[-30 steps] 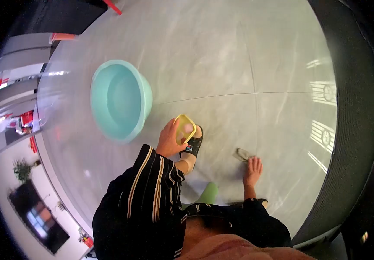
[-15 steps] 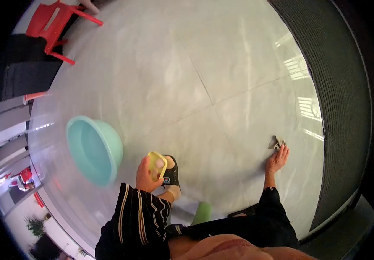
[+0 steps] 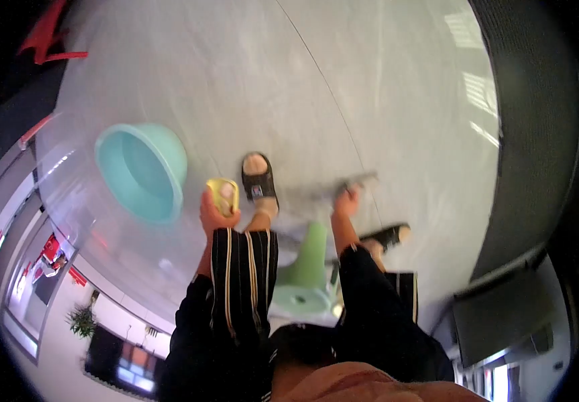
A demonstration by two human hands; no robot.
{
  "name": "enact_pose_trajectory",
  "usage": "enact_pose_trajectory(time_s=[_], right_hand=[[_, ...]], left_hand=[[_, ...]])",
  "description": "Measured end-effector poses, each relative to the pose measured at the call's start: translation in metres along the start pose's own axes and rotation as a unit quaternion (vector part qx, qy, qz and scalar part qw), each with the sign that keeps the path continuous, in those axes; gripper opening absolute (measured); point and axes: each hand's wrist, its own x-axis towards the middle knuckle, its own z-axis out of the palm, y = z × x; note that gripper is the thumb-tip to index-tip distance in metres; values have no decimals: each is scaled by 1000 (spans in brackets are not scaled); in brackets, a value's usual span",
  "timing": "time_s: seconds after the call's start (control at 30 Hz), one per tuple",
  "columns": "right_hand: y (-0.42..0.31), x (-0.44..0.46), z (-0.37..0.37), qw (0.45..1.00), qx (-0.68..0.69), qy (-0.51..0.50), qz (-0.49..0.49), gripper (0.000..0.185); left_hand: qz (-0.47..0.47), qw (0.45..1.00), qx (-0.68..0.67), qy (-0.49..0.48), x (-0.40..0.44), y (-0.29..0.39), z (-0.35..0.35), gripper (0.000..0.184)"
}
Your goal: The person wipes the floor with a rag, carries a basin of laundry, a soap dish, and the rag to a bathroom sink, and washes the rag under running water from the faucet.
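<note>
Left of the middle of the frame, the left hand (image 3: 218, 216) is clamped on the yellow container (image 3: 213, 185), fingers along one side and thumb across its near end, with pale lumps (image 3: 225, 191) inside. A strip of floor (image 3: 303, 100) now shows between the container and the left slipper (image 3: 258, 181) — half a second ago the two overlapped in view

The right hand (image 3: 348, 199) has come away from the right side of the frame to just right of the middle, closer to the feet. A greyish cloth (image 3: 364, 179), crumpled before, now appears as a blurred streak at its fingertips; how far the fingers are closed on it I cannot tell

The pale blue basin (image 3: 158, 151) stands left of the container, well apart from it, and sits higher in the frame than before. Lower middle, much more of the green stool-like piece (image 3: 313, 251) shows between the legs, and the right slipper (image 3: 386, 236) is plainer to see — while the red chair (image 3: 42, 33) is mostly cut off at upper left
</note>
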Motion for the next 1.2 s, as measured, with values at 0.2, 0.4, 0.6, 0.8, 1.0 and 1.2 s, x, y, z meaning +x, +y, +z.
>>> enact_pose_trajectory(time_s=[0.2,0.4,0.6,0.8,1.0,1.2], right_hand=[[-266,-171,-13,872,185,-427,154,25],[-435,-272,-180,917,13,-395,48,28],[-546,-328,-303,951,13,-304,-52,28],[-571,-355,-274,940,-41,-339,-24,27],[-542,-417,-175,839,-187,-510,-23,28],[-547,-456,-173,767,-319,-555,-30,27]], left_hand=[[-47,998,52,-3,-75,27,-161,99],[-93,995,-42,16,-151,43,-326,93],[-83,990,-81,76,-221,38,-413,90],[-183,969,-91,136,-334,37,-419,86],[-377,910,-120,123,-485,45,-426,83],[-542,801,-183,177,-619,83,-368,85]])
